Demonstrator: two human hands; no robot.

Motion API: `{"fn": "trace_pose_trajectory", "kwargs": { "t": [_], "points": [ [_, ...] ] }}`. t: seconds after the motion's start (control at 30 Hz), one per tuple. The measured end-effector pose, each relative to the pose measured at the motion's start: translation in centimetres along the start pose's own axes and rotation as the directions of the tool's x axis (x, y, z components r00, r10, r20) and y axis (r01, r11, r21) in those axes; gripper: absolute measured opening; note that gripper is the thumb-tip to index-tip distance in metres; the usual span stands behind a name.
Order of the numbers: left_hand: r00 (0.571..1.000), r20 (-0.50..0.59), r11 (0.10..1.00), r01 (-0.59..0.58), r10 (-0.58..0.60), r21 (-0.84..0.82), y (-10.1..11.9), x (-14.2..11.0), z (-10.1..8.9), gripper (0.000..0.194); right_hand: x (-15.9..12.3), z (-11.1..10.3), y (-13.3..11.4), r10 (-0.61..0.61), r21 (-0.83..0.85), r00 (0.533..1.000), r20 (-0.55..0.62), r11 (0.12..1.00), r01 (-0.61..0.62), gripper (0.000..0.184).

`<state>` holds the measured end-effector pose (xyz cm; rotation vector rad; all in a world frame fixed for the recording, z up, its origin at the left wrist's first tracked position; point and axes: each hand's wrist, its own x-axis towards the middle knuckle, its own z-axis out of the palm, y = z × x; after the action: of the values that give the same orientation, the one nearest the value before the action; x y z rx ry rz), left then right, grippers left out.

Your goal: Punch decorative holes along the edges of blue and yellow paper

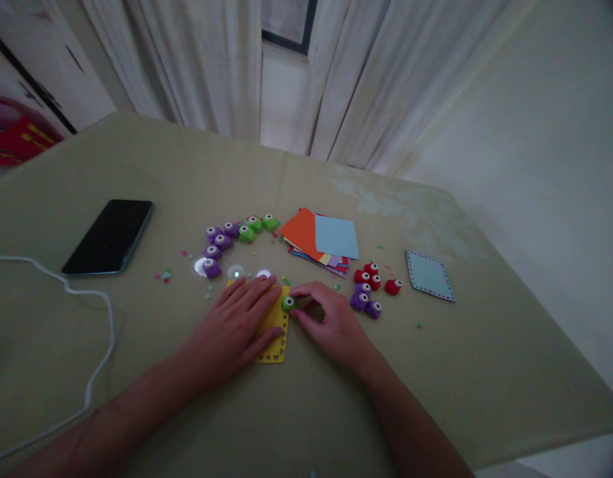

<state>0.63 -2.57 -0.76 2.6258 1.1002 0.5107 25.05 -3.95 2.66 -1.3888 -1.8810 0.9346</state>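
A yellow paper card (273,355) lies on the table, with a row of small punched shapes along its right and near edges. My left hand (240,318) rests flat over it with the fingers spread, hiding most of its surface. At the card's right edge sits a small green craft punch (288,303) with a white, star-marked button. The thumb and forefinger of my right hand (331,320) grip this punch from the right. Whether the paper is inside its slot is hidden.
Purple punches (223,241) and green punches (246,233) stand beyond my left hand. Red punches (370,268) and more purple ones stand right, near a punched blue card (430,275). Coloured paper sheets (336,237) lie behind. A phone (109,237) and white cable (107,318) are left.
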Motion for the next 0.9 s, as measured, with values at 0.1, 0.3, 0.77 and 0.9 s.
{"fn": "trace_pose_trajectory", "kwargs": {
  "t": [0.1, 0.3, 0.77, 0.9],
  "points": [
    [1.000, -0.004, 1.000, -0.006, 0.006, -0.005, -0.1, 0.0, 0.0, 0.060, 0.1, 0.3, 0.1, 0.016, 0.027, 1.000, -0.019, 1.000, -0.015, 0.022],
    [1.000, -0.014, 1.000, 0.002, -0.002, -0.003, -0.2, -0.1, 0.2, 0.064, 0.2, 0.3, 0.3, 0.015, 0.043, 1.000, -0.020, 0.999, -0.014, 0.021],
    [1.000, -0.009, 1.000, -0.004, 0.004, -0.005, -0.2, 0.1, 0.2, 0.063, 0.5, 0.2, 0.0, 0.162, 0.169, 0.983, -0.085, 0.975, -0.146, 0.024],
    [1.000, -0.007, 1.000, -0.011, 0.011, -0.001, -0.2, 0.1, 0.2, 0.062, 1.2, 0.0, -0.1, 0.215, 0.201, 0.976, -0.031, 0.958, -0.204, 0.029]
  ]
}}
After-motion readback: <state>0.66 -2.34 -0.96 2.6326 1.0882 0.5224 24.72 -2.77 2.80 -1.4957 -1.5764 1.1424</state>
